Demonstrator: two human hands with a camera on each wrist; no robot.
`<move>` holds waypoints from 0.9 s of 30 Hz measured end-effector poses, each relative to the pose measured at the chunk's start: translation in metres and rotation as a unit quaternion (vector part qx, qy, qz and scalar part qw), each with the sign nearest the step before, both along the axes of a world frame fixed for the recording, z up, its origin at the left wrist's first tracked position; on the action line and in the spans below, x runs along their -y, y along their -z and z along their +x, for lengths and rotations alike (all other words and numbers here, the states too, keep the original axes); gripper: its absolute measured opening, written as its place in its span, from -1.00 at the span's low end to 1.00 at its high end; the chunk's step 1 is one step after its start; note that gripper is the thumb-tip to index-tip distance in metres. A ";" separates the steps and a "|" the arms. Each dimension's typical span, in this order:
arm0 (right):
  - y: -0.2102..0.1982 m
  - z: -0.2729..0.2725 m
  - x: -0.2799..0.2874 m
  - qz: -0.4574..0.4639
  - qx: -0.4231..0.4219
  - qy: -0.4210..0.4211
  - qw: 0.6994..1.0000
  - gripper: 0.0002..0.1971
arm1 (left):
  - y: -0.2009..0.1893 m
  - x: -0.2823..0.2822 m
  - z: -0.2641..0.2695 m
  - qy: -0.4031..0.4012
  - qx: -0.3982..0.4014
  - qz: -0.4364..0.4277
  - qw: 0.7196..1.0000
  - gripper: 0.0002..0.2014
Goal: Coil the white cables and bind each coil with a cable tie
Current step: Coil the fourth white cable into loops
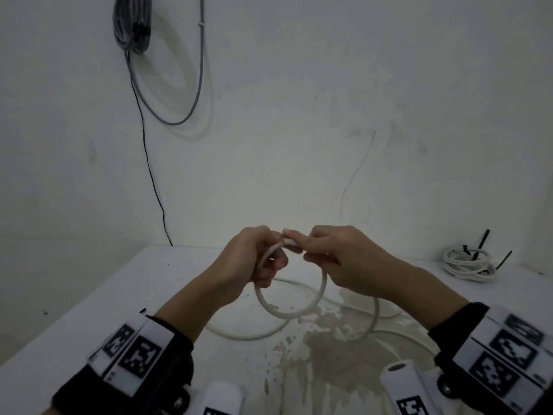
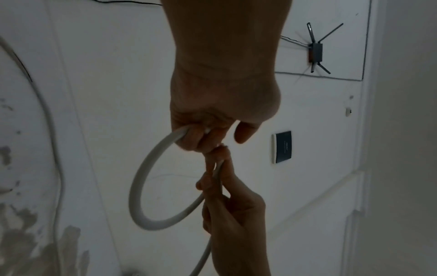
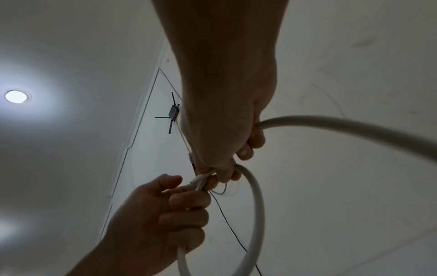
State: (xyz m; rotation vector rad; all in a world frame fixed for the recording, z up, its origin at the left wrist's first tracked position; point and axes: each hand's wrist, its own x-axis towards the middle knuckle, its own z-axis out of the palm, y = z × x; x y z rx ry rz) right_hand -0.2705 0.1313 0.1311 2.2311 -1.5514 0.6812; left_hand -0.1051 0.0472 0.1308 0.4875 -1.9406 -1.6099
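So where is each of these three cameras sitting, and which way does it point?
Head: worn on the head, looks down at the table; both forearms show, left hand and right hand holding a cable loop.
Left wrist: looks along the left hand toward a wall; the right hand shows too.
Right wrist: looks up along the right hand at the ceiling; the left hand shows below.
Shared: all three show both hands and the loop.

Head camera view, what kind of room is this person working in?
Probably a plain indoor utility or work room. A worn white table stands against bare white walls, a grey cable bundle hangs on the wall, and a tied white coil lies on the table.
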 end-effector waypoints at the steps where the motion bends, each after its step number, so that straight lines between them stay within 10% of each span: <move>1: -0.002 0.000 0.000 0.005 -0.015 0.004 1.000 -0.54 | 0.000 0.001 0.001 0.007 0.016 -0.024 1.000 -0.64; 15: 0.018 0.008 -0.015 0.026 0.278 0.027 0.960 -0.47 | 0.019 0.002 -0.001 -0.110 -0.077 -0.040 0.990 -0.63; 21: 0.024 0.013 -0.013 0.003 0.217 0.017 0.976 -0.66 | 0.026 -0.002 -0.004 -0.166 -0.054 -0.006 0.985 -0.50; 27: 0.017 0.010 -0.013 0.106 0.080 0.037 0.990 -0.76 | 0.014 0.006 0.005 -0.062 0.130 -0.067 0.987 -0.74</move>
